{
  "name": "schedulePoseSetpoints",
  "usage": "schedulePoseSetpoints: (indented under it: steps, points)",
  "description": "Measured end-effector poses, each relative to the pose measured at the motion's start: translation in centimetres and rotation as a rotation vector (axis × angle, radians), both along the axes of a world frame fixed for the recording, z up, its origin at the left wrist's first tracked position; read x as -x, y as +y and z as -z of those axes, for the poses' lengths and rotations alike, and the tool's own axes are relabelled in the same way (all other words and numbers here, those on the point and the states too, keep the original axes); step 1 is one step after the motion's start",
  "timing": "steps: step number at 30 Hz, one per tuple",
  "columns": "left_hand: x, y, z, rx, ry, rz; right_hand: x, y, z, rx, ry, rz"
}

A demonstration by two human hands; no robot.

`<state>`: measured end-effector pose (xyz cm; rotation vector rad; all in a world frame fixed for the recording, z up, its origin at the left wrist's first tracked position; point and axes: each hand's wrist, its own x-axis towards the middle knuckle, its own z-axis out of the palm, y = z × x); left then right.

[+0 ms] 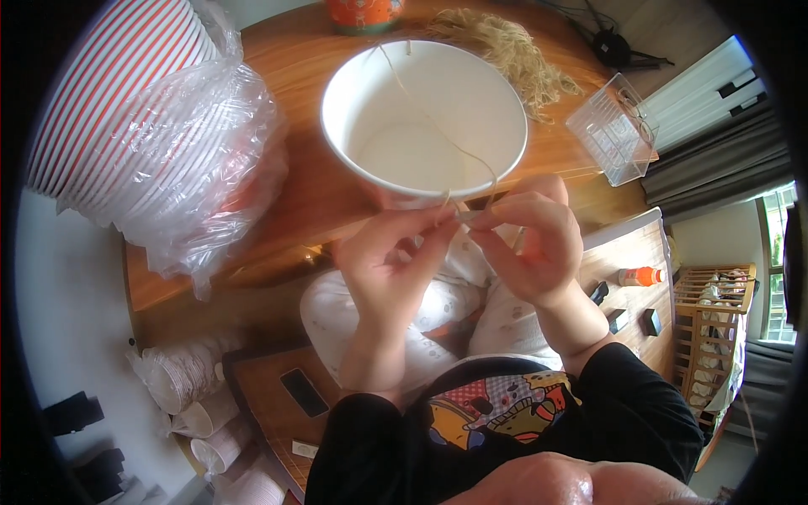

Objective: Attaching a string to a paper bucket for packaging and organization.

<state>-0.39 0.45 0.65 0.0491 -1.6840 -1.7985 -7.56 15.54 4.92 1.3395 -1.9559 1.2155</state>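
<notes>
A large white paper bucket (pixel 421 101) stands open in front of me, its near rim just above my hands. A thin tan string (pixel 438 126) loops across its inside and runs down to my fingers. My left hand (pixel 391 257) pinches the string's end at the fingertips. Facing it, my right hand (pixel 530 244) pinches the same string, fingertips touching the left's near the bucket's lower wall.
A stack of red-striped paper buckets in a clear plastic bag (pixel 160 126) lies at the left on the wooden table (pixel 303 185). A bundle of tan strings (pixel 505 46) and a clear plastic box (pixel 614 126) sit at the back right. More cups (pixel 194 379) lie lower left.
</notes>
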Motion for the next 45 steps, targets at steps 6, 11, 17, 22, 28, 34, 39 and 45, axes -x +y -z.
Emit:
schedulePoseSetpoints:
  steps: [6, 11, 17, 22, 28, 34, 39, 45]
  points:
    - [0.2, 0.8, 0.4, -0.209, 0.073, 0.023, -0.4, 0.1, 0.3, 0.012, -0.058, 0.028]
    - [0.0, 0.8, 0.1, -0.48, 0.091, 0.241, -0.3, 0.1, 0.2, 0.001, 0.008, 0.072]
    - [0.3, 1.0, 0.5, -0.555, 0.124, 0.28, -0.4, 0.7, -0.6, -0.075, 0.047, 0.092]
    - [0.2, 0.9, 0.6, -0.599, 0.109, 0.332, 0.3, 0.1, -0.1, 0.061, 0.048, 0.029]
    - [0.1, 0.8, 0.7, -0.613, 0.094, 0.327, 0.3, -0.2, -0.2, -0.004, 0.087, 0.091]
    - [0.0, 0.6, 0.1, -0.616, 0.078, 0.348, 0.2, -0.1, -0.6, -0.02, 0.13, 0.114]
    - [-0.2, 0.7, 0.0, -0.54, 0.063, 0.32, 0.1, -0.4, -0.8, -0.032, 0.159, 0.071]
    - [-0.3, 0.7, 0.2, -0.529, 0.006, 0.302, 0.3, -0.2, -0.4, -0.047, 0.09, 0.063]
